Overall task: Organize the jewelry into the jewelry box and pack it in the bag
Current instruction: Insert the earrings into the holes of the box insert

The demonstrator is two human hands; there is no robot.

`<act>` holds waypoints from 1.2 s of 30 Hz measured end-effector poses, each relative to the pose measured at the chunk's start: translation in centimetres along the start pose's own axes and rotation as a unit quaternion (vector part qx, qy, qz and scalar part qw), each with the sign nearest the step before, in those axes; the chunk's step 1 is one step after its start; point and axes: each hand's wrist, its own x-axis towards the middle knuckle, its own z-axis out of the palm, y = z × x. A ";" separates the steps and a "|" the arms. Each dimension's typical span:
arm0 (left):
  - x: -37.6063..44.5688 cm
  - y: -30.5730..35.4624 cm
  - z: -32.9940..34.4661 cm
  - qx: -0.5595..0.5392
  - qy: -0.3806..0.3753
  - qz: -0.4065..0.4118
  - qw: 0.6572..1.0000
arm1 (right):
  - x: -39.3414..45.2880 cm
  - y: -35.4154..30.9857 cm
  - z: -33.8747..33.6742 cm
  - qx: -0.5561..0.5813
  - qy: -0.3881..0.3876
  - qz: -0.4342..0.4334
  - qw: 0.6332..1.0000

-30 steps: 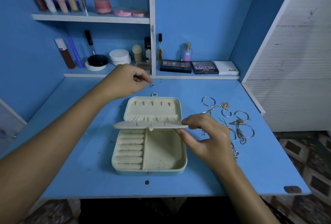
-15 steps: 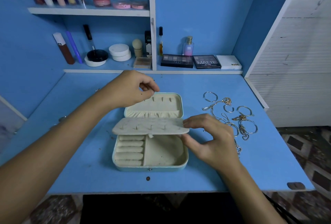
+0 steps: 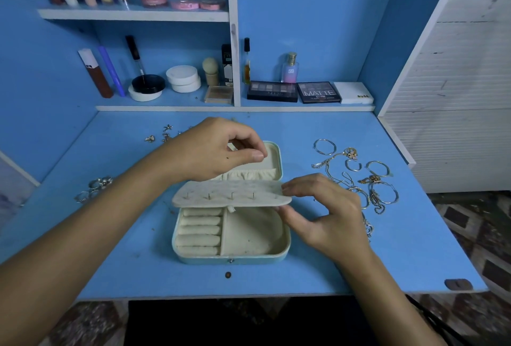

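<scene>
A pale blue jewelry box (image 3: 249, 259) lies open at the middle of the blue desk (image 3: 331, 129), showing cream ring rolls and one bare compartment. My right hand (image 3: 323, 215) pinches the right end of the cream earring flap (image 3: 229, 193), held level over the tray. My left hand (image 3: 210, 149) hovers above the lid with thumb and fingers pinched together on a small earring that is mostly hidden. Gold bracelets and chains (image 3: 378, 193) lie right of the box. Rings (image 3: 96, 183) and small earrings (image 3: 163, 135) lie to the left. No bag is in view.
Makeup fills the shelves behind: eyeshadow palettes (image 3: 293, 92), a perfume bottle (image 3: 290, 69), white jars (image 3: 182, 78), tubes. A white slatted panel (image 3: 456, 96) bounds the right side. The desk's front edge runs close below the box.
My left hand came back from the far side of the lid to above it. The flap tipped from edge-on to flat, still pinched by my right hand. The view shifted slightly downward.
</scene>
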 end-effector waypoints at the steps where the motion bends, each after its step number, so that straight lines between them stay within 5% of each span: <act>1: -0.2 0.4 0.0 -0.008 -0.010 0.005 1.000 | 0.0 0.0 0.0 0.003 -0.002 0.001 1.000; 16: -0.6 1.6 0.5 -0.031 -0.123 0.026 0.992 | 0.0 0.0 0.1 0.006 0.001 -0.004 1.000; 36: -0.6 1.7 1.1 -0.028 -0.145 0.020 0.989 | 0.0 0.1 0.0 0.004 -0.006 0.000 1.000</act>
